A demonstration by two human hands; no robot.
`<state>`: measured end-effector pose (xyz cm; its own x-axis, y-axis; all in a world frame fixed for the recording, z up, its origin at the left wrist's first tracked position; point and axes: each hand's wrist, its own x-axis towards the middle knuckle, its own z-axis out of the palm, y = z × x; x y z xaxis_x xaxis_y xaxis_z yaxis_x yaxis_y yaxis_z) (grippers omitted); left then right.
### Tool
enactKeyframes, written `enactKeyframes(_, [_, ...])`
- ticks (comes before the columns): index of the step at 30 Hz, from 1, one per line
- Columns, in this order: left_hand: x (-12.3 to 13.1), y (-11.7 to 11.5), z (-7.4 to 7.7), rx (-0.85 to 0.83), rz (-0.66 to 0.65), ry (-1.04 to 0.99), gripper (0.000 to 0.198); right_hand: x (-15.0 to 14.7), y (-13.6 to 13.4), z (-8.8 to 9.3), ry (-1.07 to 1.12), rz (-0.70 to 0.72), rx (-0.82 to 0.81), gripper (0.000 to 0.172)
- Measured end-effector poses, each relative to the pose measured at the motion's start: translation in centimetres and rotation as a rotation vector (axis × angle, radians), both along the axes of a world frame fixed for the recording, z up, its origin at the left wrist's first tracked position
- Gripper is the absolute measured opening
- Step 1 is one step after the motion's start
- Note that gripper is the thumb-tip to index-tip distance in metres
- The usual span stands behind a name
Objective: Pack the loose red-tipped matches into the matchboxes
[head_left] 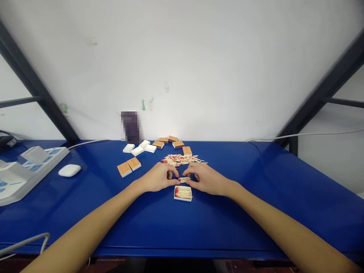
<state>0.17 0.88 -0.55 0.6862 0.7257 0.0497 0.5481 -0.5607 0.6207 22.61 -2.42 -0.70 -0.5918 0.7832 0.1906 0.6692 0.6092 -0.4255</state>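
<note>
Both hands rest on a blue table [256, 197], fingertips meeting over a small bunch of red-tipped matches [184, 179]. My left hand [159, 177] pinches one end of the bunch and my right hand [205, 178] pinches the other. Just in front of them lies an open white matchbox tray [183, 193] partly filled with matches. Behind the hands a loose pile of matches [182, 159] is spread on the table.
Orange matchbox sleeves [129, 167] and white empty trays [140, 148] lie behind and to the left. A white mouse-like object [69, 170] and a white-blue device [25, 167] sit at far left. A wall closes the table's far edge.
</note>
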Motion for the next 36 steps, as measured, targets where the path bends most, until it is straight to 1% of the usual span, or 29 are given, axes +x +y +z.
enactKeyframes(4, [-0.01, -0.11, 0.14, -0.002, -0.008, -0.007, 0.026, 0.0, 0.02, 0.11, -0.015, -0.022, -0.013, 0.018])
enactKeyframes(11, [-0.09, 0.01, 0.07, 0.004, -0.014, -0.007, 0.025, -0.01, 0.04, 0.2, 0.008, -0.008, -0.04, 0.013])
enactKeyframes(15, [-0.07, -0.12, 0.08, 0.001, -0.023, -0.006, 0.027, 0.0, 0.12, -0.06, 0.019, -0.004, -0.04, 0.012])
enactKeyframes(21, [0.04, -0.26, 0.11, 0.022, -0.043, 0.008, 0.022, 0.08, 0.28, -0.54, 0.024, 0.003, -0.027, 0.011])
enactKeyframes(32, [0.25, -0.46, 0.01, 0.036, -0.023, 0.001, 0.015, 0.09, 0.3, -0.46, 0.048, -0.024, -0.128, 0.008])
enactKeyframes(36, [0.25, -0.41, 0.05, 0.03, -0.015, 0.006, 0.018, 0.04, 0.26, -0.54, 0.058, -0.035, -0.135, 0.007])
